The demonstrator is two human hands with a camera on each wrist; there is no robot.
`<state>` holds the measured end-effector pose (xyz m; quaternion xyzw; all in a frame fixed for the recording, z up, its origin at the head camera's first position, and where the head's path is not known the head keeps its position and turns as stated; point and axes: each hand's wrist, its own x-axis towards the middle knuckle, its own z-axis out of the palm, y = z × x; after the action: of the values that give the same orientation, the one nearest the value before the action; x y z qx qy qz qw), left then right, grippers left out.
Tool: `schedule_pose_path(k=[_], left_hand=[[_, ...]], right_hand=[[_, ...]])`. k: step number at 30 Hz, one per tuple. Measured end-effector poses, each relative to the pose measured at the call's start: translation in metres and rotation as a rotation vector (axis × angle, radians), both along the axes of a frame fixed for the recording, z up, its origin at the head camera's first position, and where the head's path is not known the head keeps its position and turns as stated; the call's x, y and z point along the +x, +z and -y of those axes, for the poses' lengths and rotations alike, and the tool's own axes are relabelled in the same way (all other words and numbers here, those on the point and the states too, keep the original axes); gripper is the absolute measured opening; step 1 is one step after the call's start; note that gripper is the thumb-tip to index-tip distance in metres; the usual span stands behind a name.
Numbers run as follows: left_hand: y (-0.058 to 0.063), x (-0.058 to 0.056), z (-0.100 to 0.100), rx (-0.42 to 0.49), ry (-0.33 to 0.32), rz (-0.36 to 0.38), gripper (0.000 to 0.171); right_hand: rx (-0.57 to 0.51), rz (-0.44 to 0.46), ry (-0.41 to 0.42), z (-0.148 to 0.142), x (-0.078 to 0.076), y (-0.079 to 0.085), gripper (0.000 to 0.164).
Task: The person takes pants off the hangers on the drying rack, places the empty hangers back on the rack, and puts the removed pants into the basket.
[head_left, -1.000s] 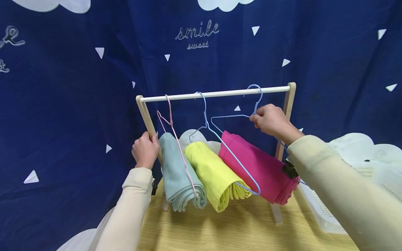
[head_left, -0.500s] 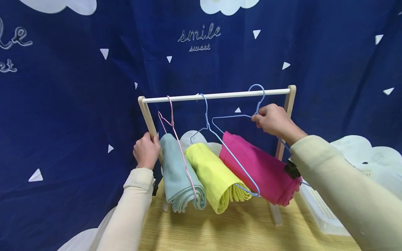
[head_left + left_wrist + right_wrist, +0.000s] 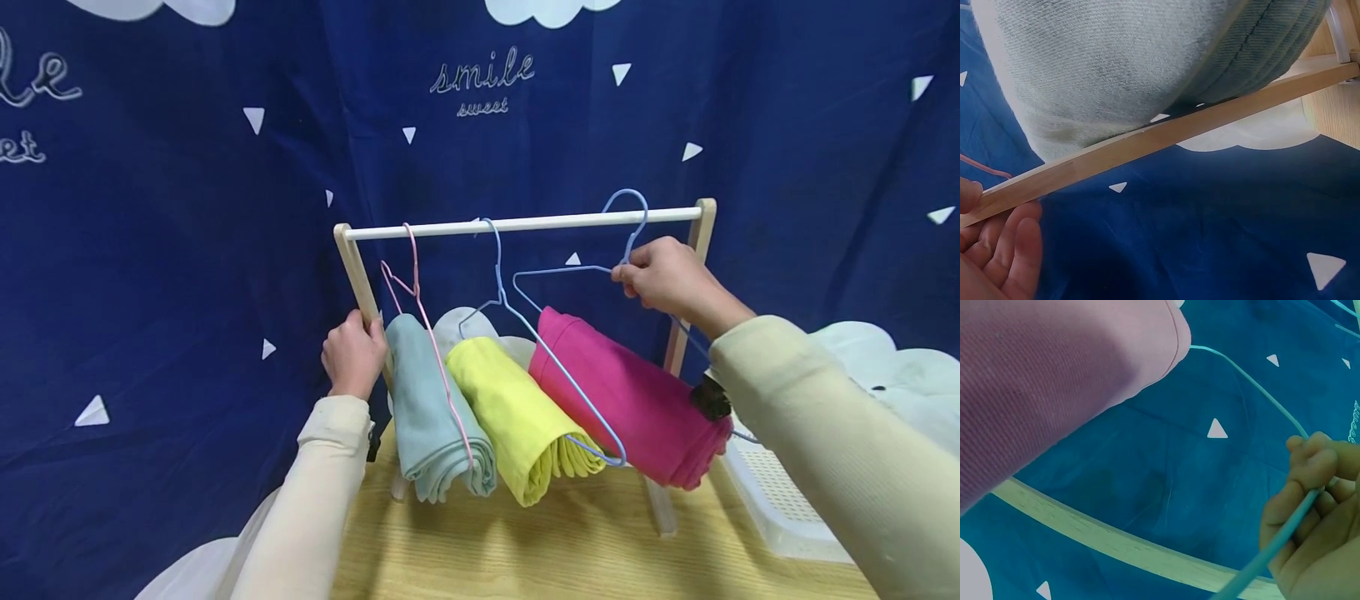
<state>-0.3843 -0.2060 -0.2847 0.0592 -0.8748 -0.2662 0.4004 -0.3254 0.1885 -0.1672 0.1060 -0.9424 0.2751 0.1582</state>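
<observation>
My right hand (image 3: 671, 279) pinches a blue hanger (image 3: 1275, 544) just below its hook. Over that hanger's lower bar hangs a folded pink cloth (image 3: 618, 396). The hook arches over the white rail (image 3: 540, 223), its top raised clear above it. At the left end, my left hand (image 3: 354, 354) grips the wooden post (image 3: 1122, 150) of the rack, thumb on one side and fingers on the other. Beside it, a grey-green cloth (image 3: 435, 408) hangs on a pink hanger (image 3: 415, 258). A yellow cloth (image 3: 517, 417) hangs in the middle on another blue hanger (image 3: 498, 258).
The rack stands on a wooden table (image 3: 510, 558). A white plastic basket (image 3: 787, 500) sits at the right, partly behind my right sleeve. A dark blue curtain (image 3: 187, 250) with white triangles and clouds hangs behind.
The right hand has shifted slightly right with its hanger and the pink cloth, and the hook has risen a little above the rail. My left hand keeps its grip on the post.
</observation>
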Motion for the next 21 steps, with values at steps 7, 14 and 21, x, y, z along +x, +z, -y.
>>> schedule_pose_path(k=[7, 14, 21], left_hand=[[-0.001, -0.001, -0.002, -0.001, 0.010, 0.008, 0.031], [-0.001, 0.000, -0.002, -0.002, 0.017, 0.010, 0.031], [0.001, 0.002, -0.002, 0.004, 0.015, 0.004, 0.030]], right_hand=[[0.002, -0.005, -0.008, -0.001, 0.003, 0.004, 0.036], [0.010, -0.012, -0.008, -0.004, 0.007, 0.005, 0.035], [0.020, -0.040, -0.005, -0.007, 0.012, 0.007, 0.036]])
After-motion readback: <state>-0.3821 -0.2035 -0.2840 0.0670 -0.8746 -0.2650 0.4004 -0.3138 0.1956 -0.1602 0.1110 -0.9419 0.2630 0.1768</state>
